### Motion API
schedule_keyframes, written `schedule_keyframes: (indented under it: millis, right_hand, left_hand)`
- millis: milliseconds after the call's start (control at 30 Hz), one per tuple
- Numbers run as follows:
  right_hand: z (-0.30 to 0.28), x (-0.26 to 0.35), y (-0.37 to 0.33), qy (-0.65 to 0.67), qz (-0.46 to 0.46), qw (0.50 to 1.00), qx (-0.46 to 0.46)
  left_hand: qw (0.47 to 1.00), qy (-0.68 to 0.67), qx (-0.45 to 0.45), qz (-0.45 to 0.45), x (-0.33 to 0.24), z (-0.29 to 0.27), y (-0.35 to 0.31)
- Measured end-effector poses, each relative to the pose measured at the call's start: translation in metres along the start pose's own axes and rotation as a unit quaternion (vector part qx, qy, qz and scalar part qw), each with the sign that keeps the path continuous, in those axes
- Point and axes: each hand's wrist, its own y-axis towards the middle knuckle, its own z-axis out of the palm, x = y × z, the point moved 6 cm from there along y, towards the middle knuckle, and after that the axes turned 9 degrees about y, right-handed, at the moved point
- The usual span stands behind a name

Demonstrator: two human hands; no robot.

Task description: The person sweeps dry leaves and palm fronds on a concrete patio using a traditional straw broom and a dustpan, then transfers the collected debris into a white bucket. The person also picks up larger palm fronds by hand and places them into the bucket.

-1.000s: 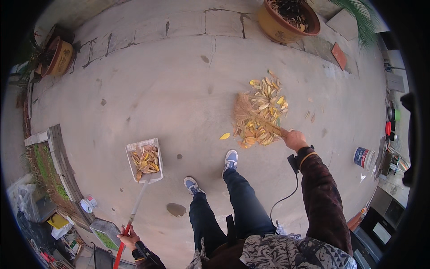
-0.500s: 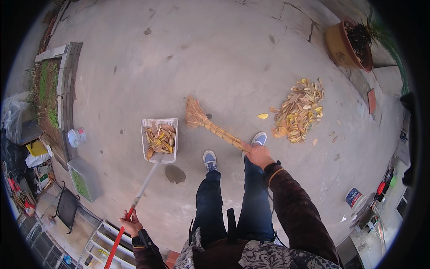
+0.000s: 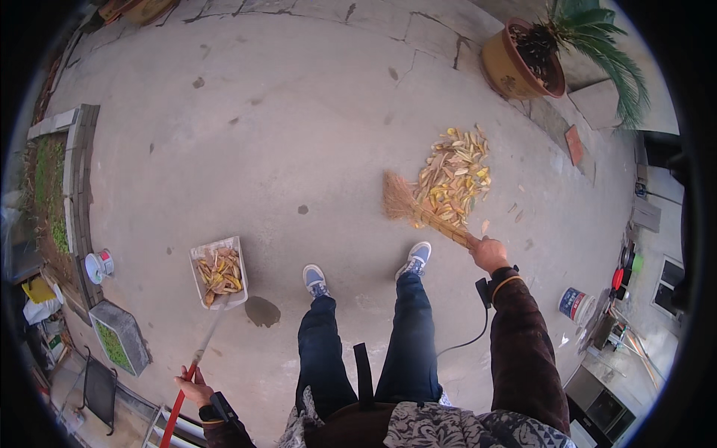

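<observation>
My right hand (image 3: 489, 254) is closed round the handle of a straw hand broom (image 3: 433, 216). Its bristles spread at the left edge of a heap of yellow and brown dry leaves (image 3: 457, 168), and the handle crosses the heap's lower part. At lower left, my left hand (image 3: 196, 388) grips the red part of a long pole. That pole belongs to a white dustpan (image 3: 243, 290) resting on the concrete, with dry leaves (image 3: 219, 272) lying in it. My two shoes stand between the dustpan and the heap.
A potted palm (image 3: 515, 63) stands at far right, near a reddish brick (image 3: 573, 145). At left are a brick-edged planting bed (image 3: 78, 160), a white bucket (image 3: 99, 266) and a planter box (image 3: 123, 340). Another bucket (image 3: 576, 305) is at right. A dark wet patch (image 3: 262, 311) marks the floor.
The broom has swung right, from open floor near the dustpan to the leaf heap's left side. My view has shifted right. Both hands keep their holds, and the dustpan is tilted differently.
</observation>
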Motion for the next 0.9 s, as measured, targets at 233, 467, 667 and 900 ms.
schedule_keyframes:
  millis: [233, 467, 667, 900]
  right_hand:
    - [0.013, -0.109, -0.059, 0.218, 0.104, 0.968, -0.069]
    - [0.098, -0.206, -0.146, 0.746, 0.378, 0.542, 0.088]
    - [0.16, -0.235, -0.126, 0.886, 0.368, 0.282, 0.028]
    - [0.149, -0.108, -0.004, 0.923, 0.382, -0.016, 0.027]
  left_hand:
    - [0.986, 0.106, 0.1, 0.076, -0.021, 0.108, -0.136]
    - [0.933, 0.252, 0.206, 0.156, -0.032, 0.248, -0.298]
    - [0.893, 0.324, 0.266, 0.163, 0.009, 0.321, -0.367]
    - [0.852, 0.373, 0.312, 0.192, 0.049, 0.342, -0.417]
